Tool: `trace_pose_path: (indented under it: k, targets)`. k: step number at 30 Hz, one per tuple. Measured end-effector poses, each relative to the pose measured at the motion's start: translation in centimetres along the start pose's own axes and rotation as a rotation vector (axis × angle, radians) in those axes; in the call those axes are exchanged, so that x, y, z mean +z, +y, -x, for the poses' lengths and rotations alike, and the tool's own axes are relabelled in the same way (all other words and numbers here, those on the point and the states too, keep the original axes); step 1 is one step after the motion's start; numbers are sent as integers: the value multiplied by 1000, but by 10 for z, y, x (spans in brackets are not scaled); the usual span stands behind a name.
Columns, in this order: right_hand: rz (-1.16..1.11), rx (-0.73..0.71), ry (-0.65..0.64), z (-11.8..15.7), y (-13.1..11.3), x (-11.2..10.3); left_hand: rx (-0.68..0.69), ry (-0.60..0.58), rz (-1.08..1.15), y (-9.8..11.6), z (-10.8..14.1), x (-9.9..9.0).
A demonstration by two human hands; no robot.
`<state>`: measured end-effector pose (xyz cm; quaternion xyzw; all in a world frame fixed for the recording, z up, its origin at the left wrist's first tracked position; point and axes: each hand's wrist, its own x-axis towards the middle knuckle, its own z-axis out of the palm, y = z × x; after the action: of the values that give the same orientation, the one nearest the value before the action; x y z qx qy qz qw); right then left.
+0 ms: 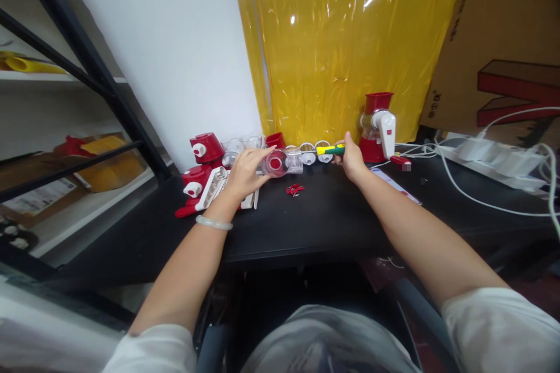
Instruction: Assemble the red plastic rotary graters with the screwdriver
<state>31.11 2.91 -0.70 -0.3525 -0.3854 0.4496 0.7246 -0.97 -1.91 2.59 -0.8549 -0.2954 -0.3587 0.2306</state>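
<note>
My left hand is wrapped round a clear plastic housing with a red round part inside, held on its side above the black table. From the right, my right hand grips a green and yellow screwdriver, its shaft pointing left at the housing's right end. Whether the tip touches the housing is too small to tell. Below the housing lies a small pile of red pieces with screws. Several white round parts line the back of the table behind the screwdriver.
Red bases and white crank handles crowd the left of my left hand. An assembled red and white grinder stands right of my right hand. White cables and a power strip lie at the far right, before a cardboard box.
</note>
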Motion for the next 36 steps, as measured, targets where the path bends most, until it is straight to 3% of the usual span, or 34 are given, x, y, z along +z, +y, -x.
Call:
trace_pose_path:
  k: [3, 10, 17, 26, 31, 36]
  targets:
    - [12, -3, -34, 2, -1, 1, -12, -8, 2, -1, 0, 1]
    - [-194, 81, -60, 9, -9, 4, -13, -10, 6, 0, 0, -1]
    - [21, -2, -43, 1, 1, 1, 6, 0, 7, 0, 0, 0]
    - [-237, 94, -81, 10, -8, 3, 10, 1, -5, 0, 0, -2]
    - [-60, 55, 15, 3, -3, 2, -1, -7, 11, 0, 0, -1]
    - [-21, 42, -33, 6, -3, 4, -15, -6, 7, 0, 0, -1]
